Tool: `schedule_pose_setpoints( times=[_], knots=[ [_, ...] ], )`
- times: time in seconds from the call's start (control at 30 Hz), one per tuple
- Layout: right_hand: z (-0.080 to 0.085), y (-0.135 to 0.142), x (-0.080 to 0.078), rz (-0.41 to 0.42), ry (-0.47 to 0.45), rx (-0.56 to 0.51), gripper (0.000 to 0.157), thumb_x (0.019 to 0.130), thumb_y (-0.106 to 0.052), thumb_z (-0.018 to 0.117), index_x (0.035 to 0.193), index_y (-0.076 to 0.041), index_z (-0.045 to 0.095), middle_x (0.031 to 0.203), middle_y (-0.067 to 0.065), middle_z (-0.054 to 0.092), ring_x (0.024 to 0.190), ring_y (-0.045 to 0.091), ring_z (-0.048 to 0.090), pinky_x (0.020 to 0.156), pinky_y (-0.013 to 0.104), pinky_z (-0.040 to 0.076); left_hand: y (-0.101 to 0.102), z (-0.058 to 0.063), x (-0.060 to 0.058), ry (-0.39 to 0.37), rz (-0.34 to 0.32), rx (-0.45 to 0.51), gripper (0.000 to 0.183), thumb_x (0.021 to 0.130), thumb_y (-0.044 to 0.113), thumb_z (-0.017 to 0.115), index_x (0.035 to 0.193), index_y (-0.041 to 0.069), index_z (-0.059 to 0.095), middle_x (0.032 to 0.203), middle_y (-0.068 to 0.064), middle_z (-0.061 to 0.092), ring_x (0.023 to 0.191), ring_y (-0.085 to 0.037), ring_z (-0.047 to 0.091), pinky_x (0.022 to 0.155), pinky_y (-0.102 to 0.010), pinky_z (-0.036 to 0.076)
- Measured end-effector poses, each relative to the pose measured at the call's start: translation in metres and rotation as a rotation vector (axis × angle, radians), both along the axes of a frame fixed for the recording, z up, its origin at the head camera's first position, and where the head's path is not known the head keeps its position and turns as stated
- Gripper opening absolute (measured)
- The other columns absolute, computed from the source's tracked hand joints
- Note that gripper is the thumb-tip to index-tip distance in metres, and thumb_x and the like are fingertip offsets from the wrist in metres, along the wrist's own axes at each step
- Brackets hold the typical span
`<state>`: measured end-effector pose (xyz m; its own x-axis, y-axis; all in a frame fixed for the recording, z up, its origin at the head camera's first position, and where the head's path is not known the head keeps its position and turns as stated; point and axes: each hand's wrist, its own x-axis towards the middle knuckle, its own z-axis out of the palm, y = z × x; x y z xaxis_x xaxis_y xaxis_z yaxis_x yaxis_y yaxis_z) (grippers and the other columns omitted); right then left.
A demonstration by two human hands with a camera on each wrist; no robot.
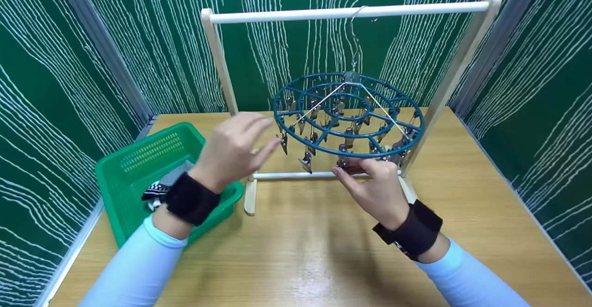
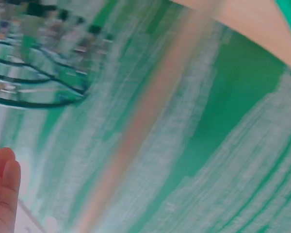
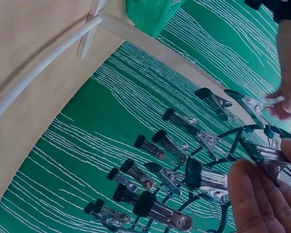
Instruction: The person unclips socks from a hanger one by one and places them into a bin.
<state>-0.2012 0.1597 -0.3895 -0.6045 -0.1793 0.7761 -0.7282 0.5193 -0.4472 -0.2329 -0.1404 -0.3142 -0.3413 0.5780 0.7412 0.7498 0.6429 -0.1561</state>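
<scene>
A round dark-teal clip hanger (image 1: 319,149) hangs by its hook and cords, with several metal clips dangling from its rings. My right hand (image 1: 377,187) is at the front of the rim and pinches one metal clip (image 3: 266,154) between thumb and fingers; the right wrist view shows this closely. To the left of the rim is my left hand (image 1: 238,145), blurred, its fingers extended near a hanging clip (image 1: 284,144) and holding nothing that I can see. In the left wrist view only the fingertips of the left hand (image 2: 2,189) show.
A wooden stand with a white top bar (image 1: 296,15) carries the hanger. On the table (image 1: 296,251), a green basket (image 1: 108,191) at left holds grey fabric (image 1: 175,176) and a black-and-white patterned cloth (image 1: 155,190). Green walls with white streaks (image 1: 545,126) enclose the table.
</scene>
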Motion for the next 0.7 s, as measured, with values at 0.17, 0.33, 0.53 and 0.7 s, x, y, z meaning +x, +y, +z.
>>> schedule_pose_setpoints(
  times=[0.17,0.33,0.53,0.7],
  knots=[
    [-0.001,0.000,-0.001,0.011,0.007,0.004,0.012,0.086,0.002,0.089,0.094,0.003,0.079,0.086,0.011,0.083,0.073,0.023,0.081,0.075,0.019,0.065,0.029,0.003,0.009,0.044,-0.090,-0.034,0.037,0.098,0.019,0.082,0.126,-0.004,0.075,0.123,-0.019,0.080,0.115,-0.032,0.078,0.102,-0.040,0.064],
    [0.000,0.000,-0.002,0.013,0.028,0.017,0.016,0.086,-0.002,0.090,0.095,0.004,0.079,0.087,0.011,0.083,0.075,0.022,0.082,0.074,0.025,0.066,0.050,0.001,0.013,0.071,-0.121,-0.075,0.032,0.098,0.015,0.080,0.125,-0.002,0.077,0.121,-0.016,0.081,0.117,-0.029,0.078,0.104,-0.038,0.063],
    [0.000,-0.001,-0.002,-0.001,0.030,0.027,0.017,0.086,-0.003,0.091,0.096,0.004,0.079,0.088,0.012,0.083,0.076,0.022,0.082,0.075,0.031,0.068,0.066,-0.004,0.010,0.106,-0.110,-0.142,0.027,0.100,0.014,0.076,0.123,0.000,0.079,0.116,-0.012,0.083,0.114,-0.026,0.079,0.105,-0.038,0.063],
    [-0.002,-0.001,-0.002,-0.011,0.032,0.016,0.016,0.085,0.000,0.090,0.095,0.003,0.079,0.088,0.012,0.083,0.076,0.024,0.082,0.078,0.026,0.067,0.074,-0.004,0.008,0.184,-0.082,-0.204,0.020,0.104,0.012,0.071,0.118,0.003,0.081,0.113,-0.010,0.084,0.109,-0.024,0.080,0.102,-0.035,0.064]
  ],
)
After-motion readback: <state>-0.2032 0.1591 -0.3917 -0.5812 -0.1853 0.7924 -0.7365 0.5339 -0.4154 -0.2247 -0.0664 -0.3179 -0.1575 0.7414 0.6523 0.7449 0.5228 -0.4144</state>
